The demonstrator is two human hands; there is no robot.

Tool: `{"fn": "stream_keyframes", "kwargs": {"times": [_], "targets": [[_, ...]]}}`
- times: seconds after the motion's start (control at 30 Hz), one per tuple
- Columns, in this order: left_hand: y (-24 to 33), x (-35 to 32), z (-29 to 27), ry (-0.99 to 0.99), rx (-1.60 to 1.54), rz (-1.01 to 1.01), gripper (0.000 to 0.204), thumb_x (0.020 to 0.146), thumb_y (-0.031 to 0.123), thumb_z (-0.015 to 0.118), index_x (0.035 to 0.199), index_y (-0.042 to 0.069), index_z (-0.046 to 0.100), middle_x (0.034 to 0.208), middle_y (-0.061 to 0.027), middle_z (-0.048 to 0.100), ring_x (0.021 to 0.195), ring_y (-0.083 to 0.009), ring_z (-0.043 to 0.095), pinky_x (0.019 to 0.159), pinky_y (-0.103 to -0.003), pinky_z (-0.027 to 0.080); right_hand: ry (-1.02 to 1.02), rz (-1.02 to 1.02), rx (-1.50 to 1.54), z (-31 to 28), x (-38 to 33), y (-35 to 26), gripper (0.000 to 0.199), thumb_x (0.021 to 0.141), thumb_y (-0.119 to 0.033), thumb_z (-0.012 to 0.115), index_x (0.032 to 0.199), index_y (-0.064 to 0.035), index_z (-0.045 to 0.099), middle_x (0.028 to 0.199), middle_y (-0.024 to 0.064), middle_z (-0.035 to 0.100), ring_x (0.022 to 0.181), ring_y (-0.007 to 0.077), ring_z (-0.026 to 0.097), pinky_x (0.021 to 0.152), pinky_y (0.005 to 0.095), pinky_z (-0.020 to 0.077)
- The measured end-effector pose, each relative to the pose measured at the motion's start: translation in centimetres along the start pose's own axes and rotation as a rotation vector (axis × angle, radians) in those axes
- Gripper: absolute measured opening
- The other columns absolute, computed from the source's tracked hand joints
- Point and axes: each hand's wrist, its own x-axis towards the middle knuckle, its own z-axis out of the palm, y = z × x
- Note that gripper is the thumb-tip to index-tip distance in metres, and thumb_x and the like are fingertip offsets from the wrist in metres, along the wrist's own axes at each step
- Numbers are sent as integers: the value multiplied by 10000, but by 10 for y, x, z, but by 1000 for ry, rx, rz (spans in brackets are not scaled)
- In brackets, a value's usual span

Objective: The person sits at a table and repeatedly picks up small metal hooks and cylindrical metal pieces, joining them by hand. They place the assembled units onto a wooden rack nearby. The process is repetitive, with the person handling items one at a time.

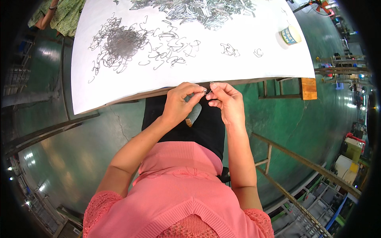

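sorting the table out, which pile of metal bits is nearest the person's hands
The dark tangled heap of bent wire hooks at the white table's left. The shinier heap of straight silver metal pieces lies along the far edge, farther from the left hand and right hand.

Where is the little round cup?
In the head view, the little round cup sits on the white table near its far right corner, off to the person's right, a little way beyond two small bits of bent wire.
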Motion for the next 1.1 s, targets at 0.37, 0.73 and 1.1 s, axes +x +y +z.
{"fn": "stream_keyframes", "kwargs": {"times": [0.37, 0.73, 1.1], "targets": [[-11, 53, -15, -31, 118, 88, 133, 834, 121, 680, 945, 53, 704, 948, -93, 687, 882, -248, 638, 773, -344, 505, 44, -232, -9, 4, -22, -5, 118, 892, -83, 655, 945, 22, 642, 833, 80, 663, 742, 147, 663, 660, 265, 558], [-88, 214, -45, 87, 810, -67, 171, 829, 210, 676, 906, 57, 677, 929, -130, 679, 897, -311, 637, 766, -419, 508, 33, -270, -6, 6, -29, -17, 124, 903, -94, 643, 950, 21, 640, 903, 93, 663, 799, 176, 678, 670, 274, 570], [-81, 228, -52, -123, 1034, 73, 195, 825, 165, 613, 975, 54, 670, 934, -136, 698, 869, -302, 662, 786, -390, 519, -56, -298, 46, -2, -23, -18, 91, 891, -59, 645, 954, 7, 647, 918, 90, 668, 815, 191, 685, 676, 282, 577]]}}
